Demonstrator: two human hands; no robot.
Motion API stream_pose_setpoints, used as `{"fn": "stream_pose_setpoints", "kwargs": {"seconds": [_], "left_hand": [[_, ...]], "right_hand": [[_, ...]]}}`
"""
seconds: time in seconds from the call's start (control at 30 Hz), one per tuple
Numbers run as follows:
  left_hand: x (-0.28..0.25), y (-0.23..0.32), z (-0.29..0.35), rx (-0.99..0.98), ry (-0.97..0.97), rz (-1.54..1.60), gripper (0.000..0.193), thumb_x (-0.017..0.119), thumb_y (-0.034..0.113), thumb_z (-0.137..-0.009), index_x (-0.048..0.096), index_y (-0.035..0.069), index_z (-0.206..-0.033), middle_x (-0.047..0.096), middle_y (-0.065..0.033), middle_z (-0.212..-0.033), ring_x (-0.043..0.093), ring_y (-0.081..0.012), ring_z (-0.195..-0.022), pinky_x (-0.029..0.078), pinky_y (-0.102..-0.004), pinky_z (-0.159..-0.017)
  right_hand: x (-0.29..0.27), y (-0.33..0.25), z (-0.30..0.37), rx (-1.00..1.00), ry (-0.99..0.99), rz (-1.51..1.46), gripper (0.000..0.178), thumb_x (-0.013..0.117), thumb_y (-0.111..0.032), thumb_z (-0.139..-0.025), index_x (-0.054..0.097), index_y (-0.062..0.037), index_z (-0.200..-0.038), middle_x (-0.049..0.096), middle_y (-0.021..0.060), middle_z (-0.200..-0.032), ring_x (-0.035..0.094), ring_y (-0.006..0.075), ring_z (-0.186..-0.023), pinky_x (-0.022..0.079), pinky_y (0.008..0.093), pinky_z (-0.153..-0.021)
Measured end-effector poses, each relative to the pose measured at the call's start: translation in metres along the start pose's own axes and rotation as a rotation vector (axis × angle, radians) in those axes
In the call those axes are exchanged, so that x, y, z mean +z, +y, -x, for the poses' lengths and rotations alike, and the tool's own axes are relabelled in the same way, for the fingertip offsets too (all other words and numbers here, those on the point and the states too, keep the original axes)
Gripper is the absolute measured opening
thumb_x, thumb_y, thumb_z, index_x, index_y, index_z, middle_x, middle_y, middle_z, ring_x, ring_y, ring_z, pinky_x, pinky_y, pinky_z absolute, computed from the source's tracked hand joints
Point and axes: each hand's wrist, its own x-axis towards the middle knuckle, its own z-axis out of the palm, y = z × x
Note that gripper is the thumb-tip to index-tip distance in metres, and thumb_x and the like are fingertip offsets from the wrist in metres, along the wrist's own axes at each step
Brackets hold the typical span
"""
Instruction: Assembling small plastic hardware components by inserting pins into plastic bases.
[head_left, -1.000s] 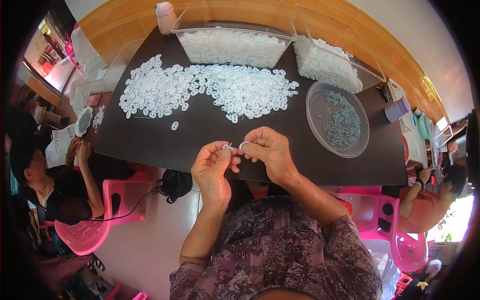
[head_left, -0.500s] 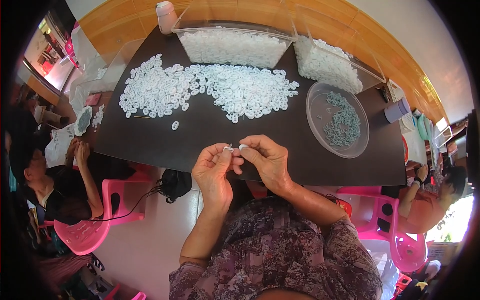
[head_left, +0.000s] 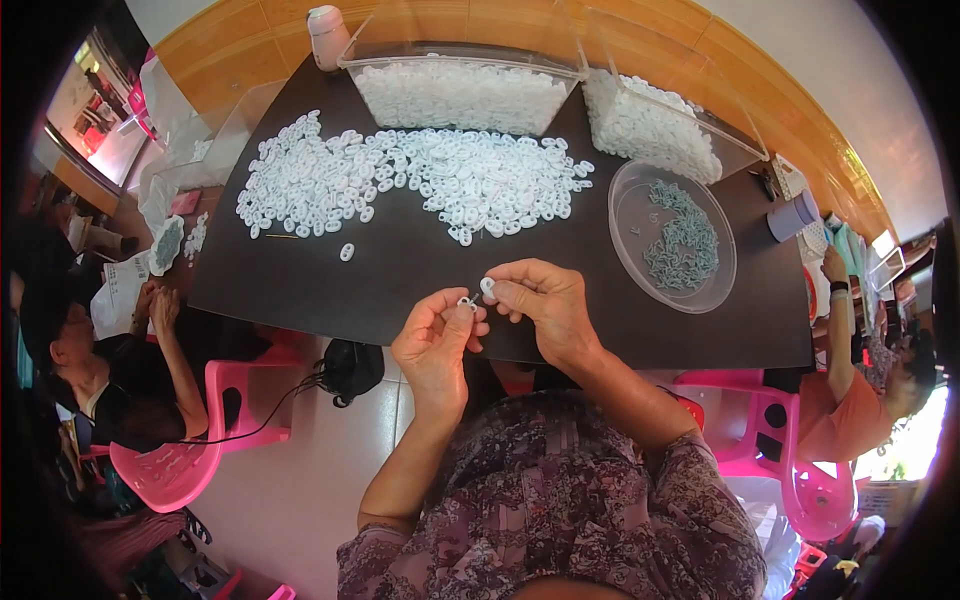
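Observation:
My left hand is closed in a pinch on a small white oval piece, with a thin grey pin sticking up from it. Thumb and forefinger of my right hand grip another white two-holed oval piece, which shows most of its face. Both hands are held above the near edge of the dark table, the two pieces close together. Beyond them spreads a large pile of the same white oval pieces. A single white piece lies apart, left of my hands.
A round clear tray of grey-green pins stands at the right. Two clear bins of white pieces line the back, beside a pink bottle. A grey-lilac cup is far right. People sit on both sides.
My right hand has tilted its white piece upright, so its holes show more. My left hand has shifted slightly right and down. The person at the right has reached an arm forward.

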Motion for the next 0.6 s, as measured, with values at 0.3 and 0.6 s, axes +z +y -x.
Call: {"fn": "stream_pose_setpoints", "kwargs": {"seconds": [0.3,0.6], "left_hand": [[-0.001,-0.003,0.002,0.0,-0.016,-0.035,0.015,0.057,0.0,-0.087,0.059,-0.006,-0.101,0.064,-0.0102,-0.081,0.06,-0.0126,-0.065,0.046,-0.0214,-0.052],[-0.002,-0.005,0.005,0.03,-0.006,-0.099,0.013,0.057,0.001,-0.088,0.06,-0.005,-0.1,0.064,-0.0079,-0.081,0.059,-0.0092,-0.065,0.045,-0.0192,-0.053]], "right_hand": [[0.005,0.0,0.0,-0.022,-0.008,-0.001,0.015,0.063,-0.007,-0.083,0.064,0.0027,-0.095,0.065,0.0041,-0.078,0.055,0.0056,-0.066,0.042,0.0178,-0.056],[0.01,0.003,0.004,-0.074,-0.027,0.007,0.012,0.064,-0.003,-0.083,0.065,0.0026,-0.094,0.066,0.0049,-0.079,0.057,0.0057,-0.068,0.044,0.0182,-0.057]]}}
